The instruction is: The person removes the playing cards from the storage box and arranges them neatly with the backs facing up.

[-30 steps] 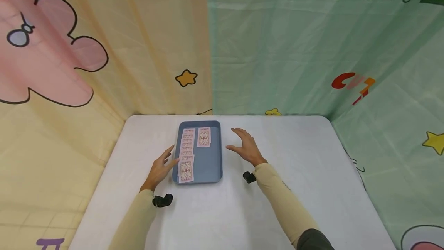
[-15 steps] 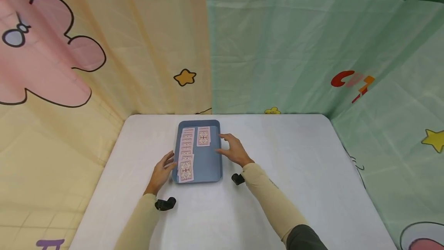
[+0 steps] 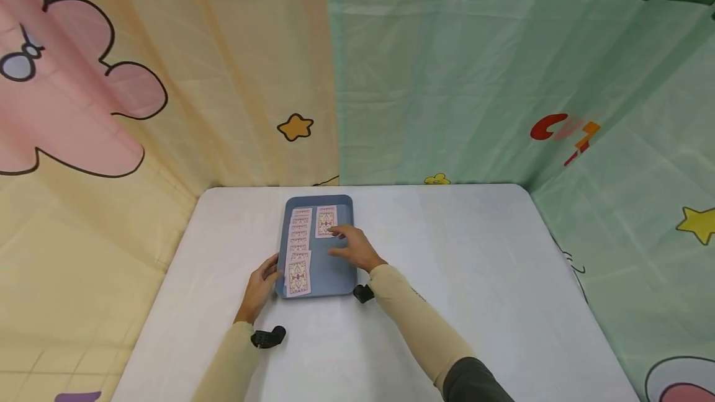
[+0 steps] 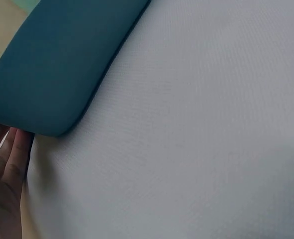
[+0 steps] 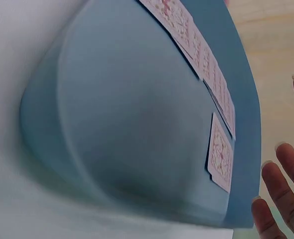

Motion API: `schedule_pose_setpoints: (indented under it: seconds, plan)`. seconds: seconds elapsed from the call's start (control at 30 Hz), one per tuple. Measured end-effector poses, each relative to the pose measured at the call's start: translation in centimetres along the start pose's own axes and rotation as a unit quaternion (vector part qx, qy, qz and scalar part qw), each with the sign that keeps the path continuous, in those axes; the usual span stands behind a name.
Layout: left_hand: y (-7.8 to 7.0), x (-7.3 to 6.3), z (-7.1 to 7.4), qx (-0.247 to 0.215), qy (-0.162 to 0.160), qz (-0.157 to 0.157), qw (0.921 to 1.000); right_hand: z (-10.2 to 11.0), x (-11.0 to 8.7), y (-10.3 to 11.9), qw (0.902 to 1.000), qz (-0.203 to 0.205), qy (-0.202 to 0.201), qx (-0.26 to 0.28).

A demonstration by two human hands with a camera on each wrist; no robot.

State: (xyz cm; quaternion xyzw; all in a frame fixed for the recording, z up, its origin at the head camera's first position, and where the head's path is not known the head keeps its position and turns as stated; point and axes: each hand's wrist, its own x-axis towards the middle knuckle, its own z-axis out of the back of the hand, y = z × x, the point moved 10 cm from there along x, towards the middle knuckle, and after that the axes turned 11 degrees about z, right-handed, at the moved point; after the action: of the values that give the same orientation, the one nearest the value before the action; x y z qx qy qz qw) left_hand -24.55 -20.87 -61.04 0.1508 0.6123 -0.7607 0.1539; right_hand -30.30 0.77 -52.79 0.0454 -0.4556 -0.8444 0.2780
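A blue tray point(image 3: 333, 278) lies on the white table with playing cards face down in it. An overlapping column of several cards point(image 3: 298, 273) runs along its left side. Another face-down card point(image 3: 326, 219), with a second edge showing beneath it, sits at the upper right. My right hand point(image 3: 357, 248) is over the tray's right side, thumb and fingers spread apart, index fingertip overlapping the upper-right card in the head view. My left hand point(image 3: 259, 288) is at the tray's left rim, its fingers point(image 4: 18, 154) fairly straight and partly hidden behind the rim in the left wrist view.
The white table point(image 3: 447, 278) extends widely to the right of the tray. Printed curtains point(image 3: 424, 79) stand behind the table and at both sides. A small black camera point(image 3: 269, 337) is worn on my left wrist, and another camera point(image 3: 364, 293) on my right.
My right hand has moved left from beside the tray to above it, near the upper-right card. The left hand has drawn slightly down along the left rim. The cards have kept their places.
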Motion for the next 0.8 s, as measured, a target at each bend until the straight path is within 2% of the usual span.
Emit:
schedule_pose_setpoints:
  seconds: [0.17,0.5,0.63,0.8]
  plan:
    - [0.2,-0.3,0.2,-0.020,-0.001,-0.007,0.9998,-1.3,0.7,0.2,0.9998,-0.005,0.014,0.013]
    - [1.3,-0.1,0.3,-0.073,0.004,0.000,0.9973,-2.9,1.7,0.3,0.9988,-0.009,0.049,0.002]
    - [0.7,-0.7,0.3,-0.078,0.006,0.001,0.9970,-3.7,2.0,0.3,0.9983,-0.016,0.056,0.011]
    - [0.8,-0.9,0.0,-0.079,0.003,0.002,0.9969,-4.9,2.3,0.0,0.9977,-0.026,0.063,0.005]
